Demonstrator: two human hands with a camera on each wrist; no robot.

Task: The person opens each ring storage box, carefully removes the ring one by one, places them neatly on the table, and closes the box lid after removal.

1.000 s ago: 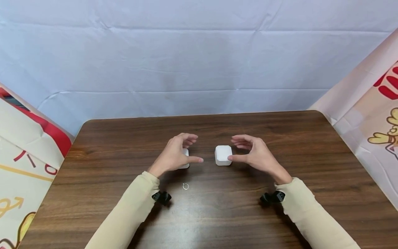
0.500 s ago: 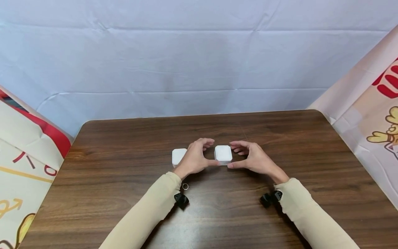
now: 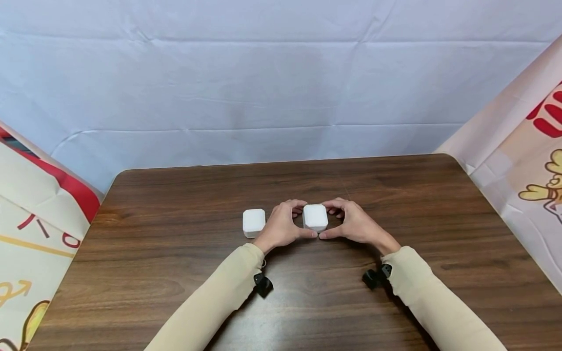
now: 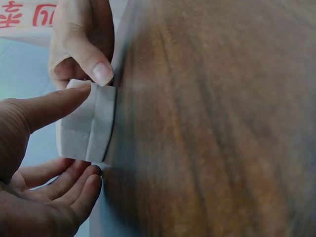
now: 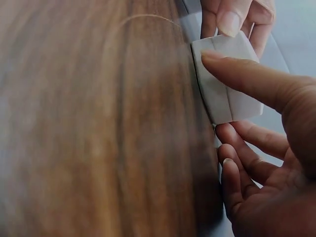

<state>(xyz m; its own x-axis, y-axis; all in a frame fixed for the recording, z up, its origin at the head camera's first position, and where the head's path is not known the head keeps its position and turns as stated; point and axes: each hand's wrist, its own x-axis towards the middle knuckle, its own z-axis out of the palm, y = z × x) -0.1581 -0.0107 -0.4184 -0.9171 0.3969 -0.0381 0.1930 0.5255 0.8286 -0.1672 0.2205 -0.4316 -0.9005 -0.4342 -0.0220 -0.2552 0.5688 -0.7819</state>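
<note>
A small white box with cut-off corners stands on the brown wooden table, between the two hands. A seam runs round its side, seen on the white box in the left wrist view and on the same box in the right wrist view. The left hand grips it from the left, thumb along the near side and fingers curled toward the far side. From the right, the right hand holds it the same way. Both thumb tips nearly meet at the front.
A second white box of the same shape stands just left of the left hand. A thin ring lies on the table, partly hidden by the left cuff. A pale cloth hangs behind the table's far edge.
The left hand has moved right from the second box to the first one, uncovering the second. Both hands have closed in round the first box. The left sleeve now partly covers the ring.
</note>
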